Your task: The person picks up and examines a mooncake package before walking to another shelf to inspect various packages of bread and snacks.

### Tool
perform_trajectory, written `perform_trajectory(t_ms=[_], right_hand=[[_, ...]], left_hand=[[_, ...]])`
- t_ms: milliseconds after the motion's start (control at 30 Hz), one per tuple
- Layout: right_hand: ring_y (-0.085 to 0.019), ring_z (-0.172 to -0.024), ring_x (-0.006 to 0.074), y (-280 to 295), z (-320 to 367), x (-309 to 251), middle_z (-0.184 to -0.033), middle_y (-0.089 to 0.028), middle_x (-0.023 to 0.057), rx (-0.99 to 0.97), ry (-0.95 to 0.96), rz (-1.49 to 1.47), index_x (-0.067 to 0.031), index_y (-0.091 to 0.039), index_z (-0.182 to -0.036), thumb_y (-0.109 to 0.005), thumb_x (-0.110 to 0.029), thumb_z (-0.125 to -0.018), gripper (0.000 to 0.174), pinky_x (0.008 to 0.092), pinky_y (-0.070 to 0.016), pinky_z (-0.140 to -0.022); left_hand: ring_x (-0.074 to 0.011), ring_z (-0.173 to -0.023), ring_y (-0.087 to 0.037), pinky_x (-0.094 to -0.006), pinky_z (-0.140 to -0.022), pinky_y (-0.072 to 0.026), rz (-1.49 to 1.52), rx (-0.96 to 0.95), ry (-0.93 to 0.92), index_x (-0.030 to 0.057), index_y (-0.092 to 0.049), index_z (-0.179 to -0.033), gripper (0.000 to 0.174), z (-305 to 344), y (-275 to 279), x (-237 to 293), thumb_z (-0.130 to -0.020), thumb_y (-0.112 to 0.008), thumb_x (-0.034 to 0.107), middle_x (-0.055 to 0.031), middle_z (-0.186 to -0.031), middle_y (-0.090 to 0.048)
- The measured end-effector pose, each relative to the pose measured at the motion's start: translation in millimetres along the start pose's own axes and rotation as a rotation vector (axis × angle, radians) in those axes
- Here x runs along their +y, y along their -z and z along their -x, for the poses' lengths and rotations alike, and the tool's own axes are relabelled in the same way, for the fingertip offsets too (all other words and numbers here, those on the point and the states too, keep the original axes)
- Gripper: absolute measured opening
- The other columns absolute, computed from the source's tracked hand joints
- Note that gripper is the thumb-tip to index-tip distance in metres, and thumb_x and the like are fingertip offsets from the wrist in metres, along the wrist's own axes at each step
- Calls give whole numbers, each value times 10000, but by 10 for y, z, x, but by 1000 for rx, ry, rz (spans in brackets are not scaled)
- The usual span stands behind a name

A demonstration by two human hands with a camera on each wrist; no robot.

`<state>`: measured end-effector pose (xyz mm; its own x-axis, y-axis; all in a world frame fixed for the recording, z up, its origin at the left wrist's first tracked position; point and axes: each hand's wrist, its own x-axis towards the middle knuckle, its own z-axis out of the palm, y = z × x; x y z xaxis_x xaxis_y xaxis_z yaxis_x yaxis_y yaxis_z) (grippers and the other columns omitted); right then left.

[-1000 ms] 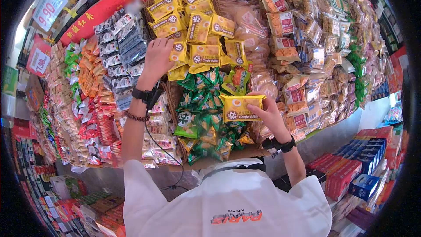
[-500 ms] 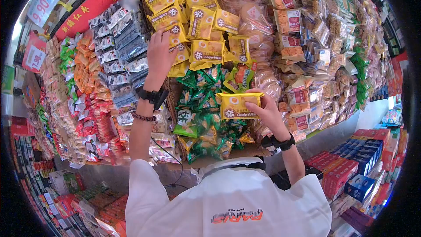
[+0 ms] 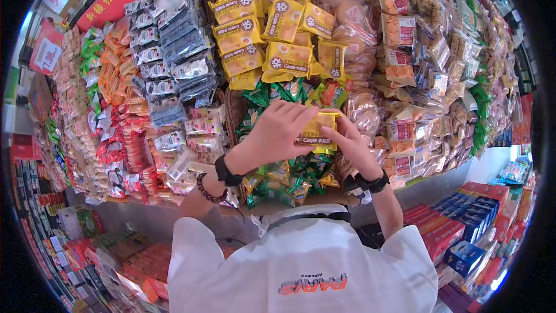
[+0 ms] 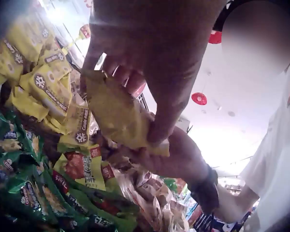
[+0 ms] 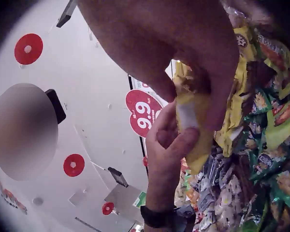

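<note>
Both hands hold one yellow snack packet (image 3: 319, 124) above the green-wrapped snacks (image 3: 281, 90). My right hand (image 3: 356, 148) grips its right end, thumb on the front. From the left, my left hand (image 3: 282, 130) covers part of the packet in the head view. In the left wrist view the left thumb and curled fingers lie on either side of the yellow packet (image 4: 118, 113). A pale patch shows on the packet (image 5: 189, 116) in the right wrist view, with the left thumb beside it. Beyond the hands, more yellow packets (image 3: 286, 58) lie piled in a wicker basket.
Dark silvery packets (image 3: 182, 49) and orange-wrapped snacks (image 3: 116, 78) fill the left of the display. To the right lie clear-wrapped round biscuits (image 3: 365, 113) and bagged snacks (image 3: 399, 61). Stacked boxes (image 3: 437, 226) stand lower right. A green-yellow packet (image 3: 333, 94) lies just past the hands.
My left hand has left the yellow pile, moving right and toward the body, and now grips the packet with the right hand. The packet has stayed over the green snacks.
</note>
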<state>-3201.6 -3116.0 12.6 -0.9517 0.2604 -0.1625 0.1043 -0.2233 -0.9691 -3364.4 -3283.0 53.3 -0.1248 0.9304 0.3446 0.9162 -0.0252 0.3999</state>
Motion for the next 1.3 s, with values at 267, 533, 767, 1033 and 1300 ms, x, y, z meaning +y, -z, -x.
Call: perform_trajectory(t_ms=[267,533,767,1033,1300], right_hand=[[-637,-1162,195,-30,-19,-110,-1330,-609,144,-4,10,-164,-58,-341,-1514,-552,-175,-1074,502,300,-527,-937],[-651,-1010,150,-39,17,-27,-1195,-670,108,24,11,-118,-40,-449,-1435,-578,-191,-1062,422,297,-532,-893],[-635,-1010,111,-7,45,-34,-1158,-670,56,37,-43,-38,-14,-540,-1331,-608,-192,-1049,340,279,-523,-895],[-630,-997,89,24,-42,52,-1194,-654,32,8,-15,-50,-18,-583,-1257,-629,-204,-1042,288,261,-530,-860],[-649,-1001,91,60,0,42,-1124,-682,30,13,-37,20,-6,-600,-1247,-620,-213,-1049,287,257,-528,-884]], left_hand=[[-301,-1169,-581,-466,-1038,-405,-527,145,167,54,-543,-1358,735,144,452,-615,-750,-835,347,-121,-1230,-636],[-326,-1258,-503,-478,-1069,-378,-655,116,267,77,-524,-1413,768,147,349,-1268,-752,-837,310,-117,-1321,-576],[-329,-1170,-538,-459,-994,-466,-509,177,351,142,-612,-1354,619,132,244,-1301,-780,-828,229,-117,-1242,-567],[-333,-1261,-511,-467,-1026,-434,-530,204,309,102,-584,-1345,603,-62,124,-1003,-814,-792,299,-139,-1361,-536],[-297,-1303,-508,-462,-1038,-441,-561,129,72,78,-630,-1213,508,-490,-210,-1041,-784,-807,283,-75,-1405,-551]])
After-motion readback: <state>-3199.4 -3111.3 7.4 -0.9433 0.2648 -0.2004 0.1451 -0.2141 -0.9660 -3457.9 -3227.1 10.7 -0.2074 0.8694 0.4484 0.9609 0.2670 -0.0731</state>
